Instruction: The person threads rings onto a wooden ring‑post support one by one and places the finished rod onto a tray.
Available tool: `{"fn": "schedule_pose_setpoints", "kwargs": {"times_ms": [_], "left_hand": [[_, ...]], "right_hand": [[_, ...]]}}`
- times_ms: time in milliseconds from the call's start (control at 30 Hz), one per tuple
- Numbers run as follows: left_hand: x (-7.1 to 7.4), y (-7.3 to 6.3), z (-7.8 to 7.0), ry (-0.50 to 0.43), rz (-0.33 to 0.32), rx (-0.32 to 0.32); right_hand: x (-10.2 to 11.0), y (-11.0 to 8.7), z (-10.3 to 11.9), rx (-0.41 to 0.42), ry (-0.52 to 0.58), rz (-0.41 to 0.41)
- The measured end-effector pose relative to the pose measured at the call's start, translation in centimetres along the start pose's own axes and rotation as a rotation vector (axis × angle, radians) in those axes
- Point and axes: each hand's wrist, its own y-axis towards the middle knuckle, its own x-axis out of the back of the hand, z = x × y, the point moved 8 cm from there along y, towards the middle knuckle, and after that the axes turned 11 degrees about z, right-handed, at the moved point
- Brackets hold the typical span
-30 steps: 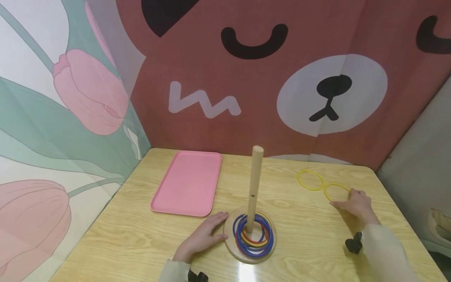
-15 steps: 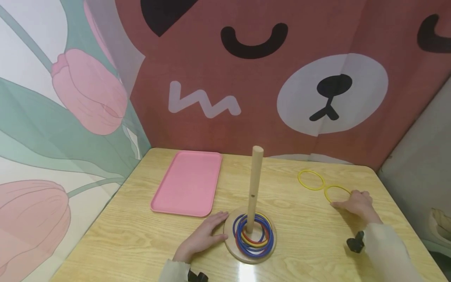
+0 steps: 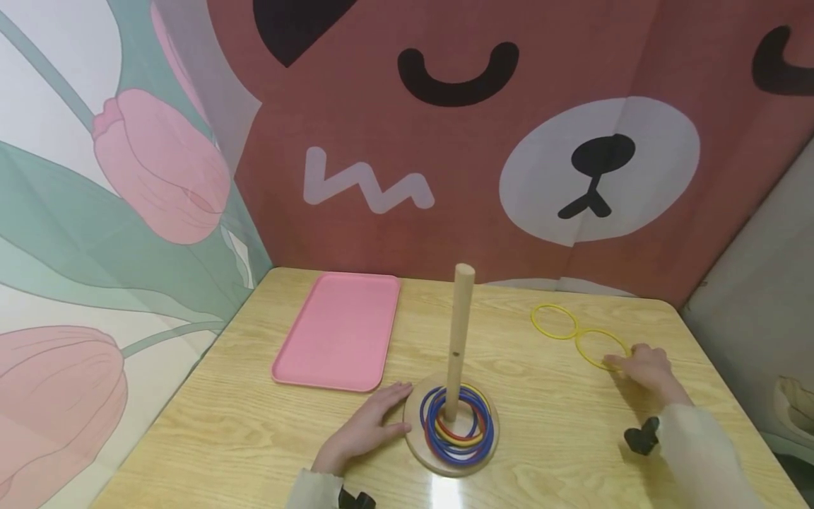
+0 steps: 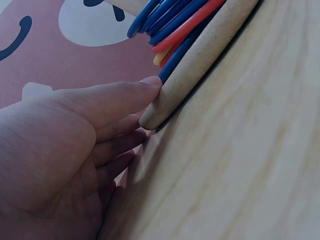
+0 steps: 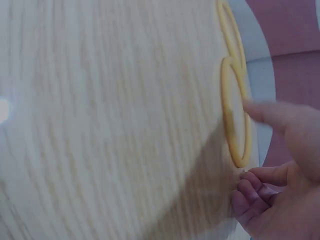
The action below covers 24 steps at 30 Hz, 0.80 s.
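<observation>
My left hand (image 3: 365, 429) rests its thumb and fingers against the left rim of a round wooden base (image 3: 416, 447). From the base rises an upright wooden peg (image 3: 459, 339), with several blue, red and yellow rings (image 3: 486, 445) stacked around its foot. At the right, my right hand (image 3: 645, 366) is over the near end of a thin yellow ring (image 5: 225, 100) lying flat. Its thumb reaches over that ring; the other fingers bend beside its end, apart from the thumb. Whether the thumb touches the ring is hard to tell. A second yellow ring (image 3: 552, 305) lies beyond, touching the first.
A pink tray (image 3: 340, 329) lies at the back left of the wooden table (image 3: 540, 417). Cloth with a bear print (image 3: 381, 240) hangs behind the table's far edge. A pale wall (image 3: 750, 283) stands at the right.
Both yellow rings have shifted slightly to the left and away. My right thumb has moved from the near ring's edge to over its inside. The left hand has stayed put.
</observation>
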Motion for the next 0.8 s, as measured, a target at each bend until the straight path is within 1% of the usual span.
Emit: {"fn": "schedule_pose_setpoints", "kwargs": {"times_ms": [100, 200, 333, 433, 667, 800], "left_hand": [[0.0, 0.0, 0.0, -0.002, 0.003, 0.001], [0.0, 0.0, 0.0, -0.004, 0.007, 0.003], [0.0, 0.0, 0.1, -0.011, 0.008, 0.01], [0.0, 0.0, 0.1, -0.01, 0.007, 0.012], [0.0, 0.0, 0.0, -0.008, 0.012, 0.013], [0.0, -0.1, 0.0, -0.012, 0.013, 0.02]], "right_hand": [[0.2, 0.3, 0.0, 0.008, -0.023, -0.057], [0.5, 0.3, 0.4, 0.045, -0.061, -0.12], [0.6, 0.3, 0.9, 0.079, -0.085, -0.15], [0.7, 0.0, 1.0, 0.063, -0.069, -0.155], [0.5, -0.9, 0.7, -0.004, 0.053, -0.164], [0.4, -1.1, 0.5, -0.038, 0.09, -0.166]]}}
